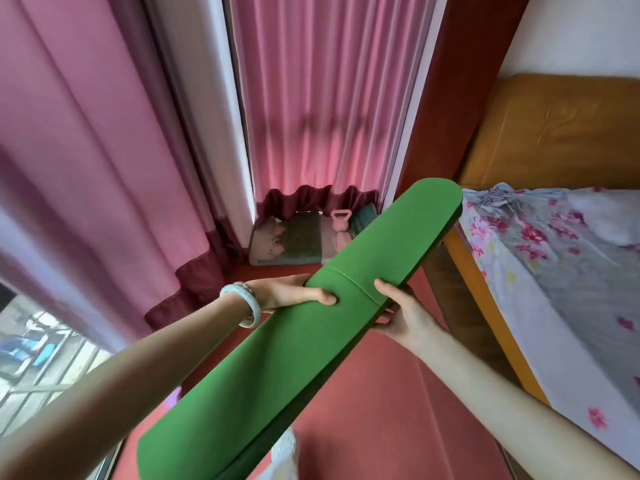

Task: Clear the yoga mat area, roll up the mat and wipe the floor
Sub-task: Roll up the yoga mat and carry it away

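Beyond the hands, a kettlebell and folded towels are seen on the floor under the curtain; a bed lies to the right. The rolled mat is held off the floor, gripped on one side by the left hand, thumb on top, and on the other by the right hand.

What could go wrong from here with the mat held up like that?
1. The rolled mat is gripped only near its middle by the left hand and right hand, and its loose outer edge shows between them, so it may unroll.
2. Its far end sits close to the bed frame and could knock it.
3. The kettlebell is on the cushions ahead, a possible obstacle.
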Tool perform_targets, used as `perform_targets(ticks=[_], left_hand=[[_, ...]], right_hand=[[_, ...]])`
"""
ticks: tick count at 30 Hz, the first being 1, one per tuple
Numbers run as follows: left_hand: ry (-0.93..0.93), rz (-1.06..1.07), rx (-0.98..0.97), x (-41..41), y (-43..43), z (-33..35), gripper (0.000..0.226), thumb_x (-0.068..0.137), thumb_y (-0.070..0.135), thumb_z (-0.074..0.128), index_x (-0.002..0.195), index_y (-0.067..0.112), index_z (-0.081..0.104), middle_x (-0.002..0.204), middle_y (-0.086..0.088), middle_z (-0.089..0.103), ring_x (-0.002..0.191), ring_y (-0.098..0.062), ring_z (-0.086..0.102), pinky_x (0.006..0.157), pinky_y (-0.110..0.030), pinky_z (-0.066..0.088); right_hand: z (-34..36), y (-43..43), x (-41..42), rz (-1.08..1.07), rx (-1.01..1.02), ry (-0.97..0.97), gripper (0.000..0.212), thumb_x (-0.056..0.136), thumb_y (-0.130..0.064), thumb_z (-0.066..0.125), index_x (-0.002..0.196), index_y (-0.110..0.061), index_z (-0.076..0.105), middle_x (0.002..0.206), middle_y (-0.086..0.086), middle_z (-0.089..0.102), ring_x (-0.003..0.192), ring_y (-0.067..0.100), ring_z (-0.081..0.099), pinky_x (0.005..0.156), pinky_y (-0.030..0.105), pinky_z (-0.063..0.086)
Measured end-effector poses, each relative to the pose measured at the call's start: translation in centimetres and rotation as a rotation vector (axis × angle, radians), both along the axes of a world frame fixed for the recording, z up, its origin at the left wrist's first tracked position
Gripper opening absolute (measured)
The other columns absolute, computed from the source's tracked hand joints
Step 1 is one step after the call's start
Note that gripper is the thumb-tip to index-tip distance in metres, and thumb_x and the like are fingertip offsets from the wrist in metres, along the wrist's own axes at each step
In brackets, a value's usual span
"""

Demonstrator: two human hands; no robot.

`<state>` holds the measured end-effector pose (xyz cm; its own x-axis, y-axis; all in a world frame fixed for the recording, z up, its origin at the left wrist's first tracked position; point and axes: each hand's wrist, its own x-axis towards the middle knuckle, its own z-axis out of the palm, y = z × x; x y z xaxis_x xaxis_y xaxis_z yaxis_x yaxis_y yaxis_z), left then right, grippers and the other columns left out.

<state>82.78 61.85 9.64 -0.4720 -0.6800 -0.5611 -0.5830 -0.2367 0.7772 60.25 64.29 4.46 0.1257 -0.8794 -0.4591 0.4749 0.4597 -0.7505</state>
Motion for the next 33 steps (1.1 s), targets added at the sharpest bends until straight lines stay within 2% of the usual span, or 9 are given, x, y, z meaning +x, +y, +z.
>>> perform_targets(ticks=[5,9,12,15,19,23,27,30,33], left_hand=[[-0.026,-0.058,0.001,1.7,-10.9,-0.5,0.033,0.090,0.036,0.058,0.119,0.033,0.042,0.112,0.014,0.059,0.097,-0.004,0.060,0.074,-0.012,0.050],[-0.048,-0.109,0.040,3.6,-20.1,0.0,0.060,0.075,0.052,0.067,0.127,0.031,0.045,0.120,0.013,0.060,0.108,-0.008,0.060,0.091,-0.024,0.050],[-0.052,-0.091,0.040,4.5,-26.8,0.2,0.049,0.086,0.043,0.062,0.129,0.028,0.046,0.110,0.016,0.061,0.096,-0.001,0.060,0.076,-0.013,0.051],[-0.077,-0.120,0.033,4.7,-31.7,0.5,0.054,0.090,0.038,0.059,0.137,0.022,0.039,0.133,0.007,0.052,0.108,-0.007,0.054,0.078,-0.011,0.049],[-0.068,-0.113,0.031,4.6,-37.6,0.4,0.050,0.095,0.033,0.048,0.142,0.024,0.032,0.135,0.008,0.044,0.106,-0.004,0.037,0.053,-0.002,0.036],[-0.097,-0.119,0.016,3.9,-45.1,-1.7,0.051,0.096,0.030,0.047,0.144,0.020,0.030,0.139,0.008,0.040,0.111,-0.005,0.039,0.061,-0.007,0.036],[-0.123,-0.043,0.067,2.6,-51.5,-2.2,0.054,0.097,0.026,0.046,0.146,0.015,0.025,0.145,-0.003,0.038,0.134,-0.022,0.036,0.072,-0.014,0.033],[-0.139,0.006,0.110,2.5,-58.9,-5.5,0.053,0.094,0.028,0.052,0.141,0.014,0.034,0.123,0.007,0.048,0.118,-0.018,0.050,0.093,-0.023,0.038],[-0.105,0.066,0.157,2.2,-64.4,-6.3,0.048,0.091,0.034,0.056,0.134,0.018,0.042,0.116,0.008,0.055,0.101,-0.012,0.057,0.081,-0.023,0.050]], right_hand=[[-0.8,-10.2,2.0,-0.049,0.039,-0.001,0.063,0.065,-0.018,0.072,0.126,-0.014,0.054,0.107,0.015,0.063,0.094,0.032,0.063,0.069,0.046,0.056],[-0.5,-18.9,4.1,-0.087,0.054,0.014,0.060,0.065,-0.017,0.073,0.123,-0.014,0.056,0.106,0.015,0.064,0.095,0.032,0.063,0.068,0.046,0.055],[-0.1,-24.8,5.2,-0.115,0.054,0.003,0.051,0.066,-0.017,0.073,0.115,-0.016,0.059,0.104,0.013,0.065,0.094,0.031,0.065,0.070,0.047,0.056],[-0.1,-29.6,5.8,-0.129,0.065,-0.007,0.046,0.068,-0.016,0.071,0.112,-0.017,0.060,0.102,0.013,0.066,0.093,0.031,0.065,0.070,0.047,0.056],[-0.9,-36.0,5.9,-0.124,0.075,-0.018,0.045,0.069,-0.016,0.070,0.113,-0.016,0.060,0.103,0.013,0.065,0.095,0.032,0.063,0.064,0.045,0.058],[-2.9,-43.4,5.4,-0.105,0.094,-0.008,0.058,0.069,-0.014,0.071,0.124,-0.016,0.054,0.109,0.014,0.064,0.097,0.034,0.063,0.067,0.047,0.057],[-4.6,-51.1,4.9,-0.061,0.118,-0.010,0.049,0.066,-0.014,0.071,0.113,-0.016,0.059,0.100,0.012,0.065,0.090,0.031,0.064,0.072,0.050,0.056],[-5.7,-58.1,4.1,-0.038,0.153,0.010,0.065,0.061,-0.015,0.075,0.123,-0.015,0.056,0.102,0.011,0.064,0.084,0.030,0.067,0.066,0.049,0.057],[-6.3,-64.6,3.4,-0.008,0.169,0.016,0.073,0.059,-0.016,0.076,0.128,-0.016,0.052,0.102,0.011,0.064,0.088,0.030,0.066,0.067,0.049,0.057]])
